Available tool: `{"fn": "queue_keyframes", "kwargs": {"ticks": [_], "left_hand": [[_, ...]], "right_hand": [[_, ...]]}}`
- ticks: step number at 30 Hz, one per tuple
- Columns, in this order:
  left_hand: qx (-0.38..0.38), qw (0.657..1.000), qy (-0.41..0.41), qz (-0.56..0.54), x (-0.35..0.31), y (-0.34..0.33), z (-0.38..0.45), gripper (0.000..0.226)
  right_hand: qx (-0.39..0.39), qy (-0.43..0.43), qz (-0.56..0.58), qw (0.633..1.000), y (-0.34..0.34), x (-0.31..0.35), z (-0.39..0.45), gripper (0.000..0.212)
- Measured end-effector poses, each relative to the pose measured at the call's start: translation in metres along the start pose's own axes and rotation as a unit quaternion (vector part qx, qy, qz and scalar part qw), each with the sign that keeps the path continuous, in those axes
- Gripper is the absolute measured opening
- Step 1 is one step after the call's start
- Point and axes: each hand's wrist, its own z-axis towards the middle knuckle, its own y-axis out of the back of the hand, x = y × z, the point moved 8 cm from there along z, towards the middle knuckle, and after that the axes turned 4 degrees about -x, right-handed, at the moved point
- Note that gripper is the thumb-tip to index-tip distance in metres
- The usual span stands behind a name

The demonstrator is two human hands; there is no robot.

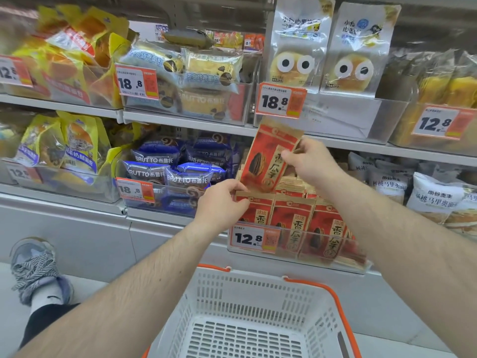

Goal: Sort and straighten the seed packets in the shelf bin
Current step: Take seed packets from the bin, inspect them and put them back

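Store shelving (185,120) backed the clear shelf bin (296,257); above it, right hand (313,161) pinched a raised sunflower-seed packet (268,161), left hand (222,202) gripped a front-row packet (258,210).

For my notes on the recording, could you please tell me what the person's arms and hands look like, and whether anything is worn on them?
Both forearms are bare and hairy, with no sleeves in view. The left hand and right hand wear no gloves; no rings, watch or wristbands are visible on the fingers or wrists.
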Motion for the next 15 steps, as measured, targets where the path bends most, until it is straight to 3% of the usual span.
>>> {"fn": "queue_keyframes", "kwargs": {"ticks": [3,7,11,15], "left_hand": [[-0.004,1.000,-0.013,0.012,0.001,0.000,-0.003,0.019],[-0.008,0.999,-0.029,0.019,-0.001,0.000,-0.005,0.021],[-0.012,0.999,-0.036,0.024,-0.001,0.000,-0.005,0.023],[-0.026,0.998,-0.049,0.041,-0.004,0.001,-0.004,0.028]], "right_hand": [[0.054,-0.003,-0.104,0.993,-0.020,-0.011,-0.001,0.011],[0.100,-0.033,-0.158,0.982,-0.034,-0.019,-0.006,0.009],[0.048,0.041,-0.134,0.989,-0.029,0.000,-0.006,0.025],[0.047,0.069,-0.175,0.981,-0.036,0.005,-0.006,0.004]]}}
